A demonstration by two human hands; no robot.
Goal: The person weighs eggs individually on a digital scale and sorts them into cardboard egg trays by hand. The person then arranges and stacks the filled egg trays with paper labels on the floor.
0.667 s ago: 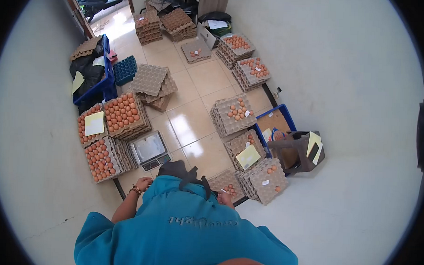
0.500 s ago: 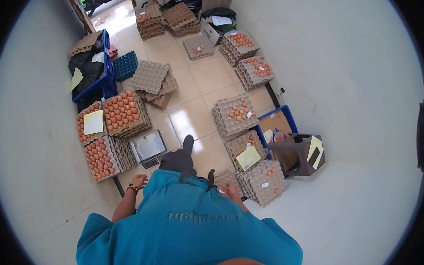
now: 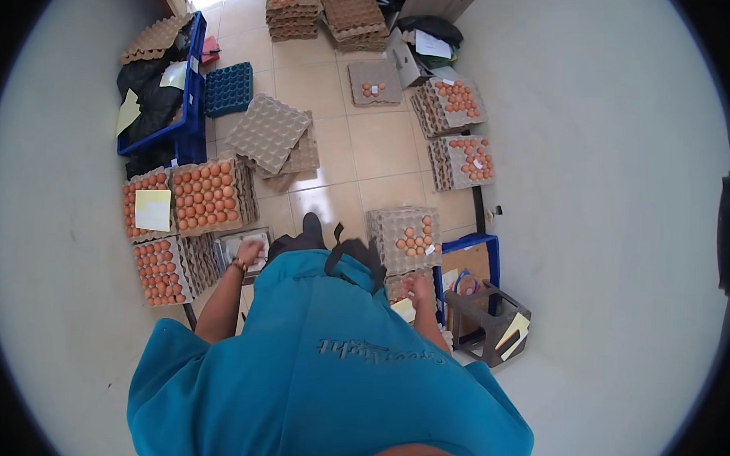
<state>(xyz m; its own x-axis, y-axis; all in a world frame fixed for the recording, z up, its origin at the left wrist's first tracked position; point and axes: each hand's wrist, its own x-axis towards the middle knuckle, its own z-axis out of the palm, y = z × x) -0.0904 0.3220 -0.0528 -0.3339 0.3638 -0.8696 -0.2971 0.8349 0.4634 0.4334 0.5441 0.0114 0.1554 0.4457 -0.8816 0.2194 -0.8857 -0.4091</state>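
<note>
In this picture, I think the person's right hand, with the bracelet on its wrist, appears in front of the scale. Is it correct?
Not quite: it is the left hand, not the right. In the current head view, the left hand, with the bracelet on its wrist, appears in front of the scale.

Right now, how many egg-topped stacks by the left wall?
3: back-left stack, partly under yellow paper; back-right stack beside it; front stack, nearest the person. Others may be hidden.
</note>
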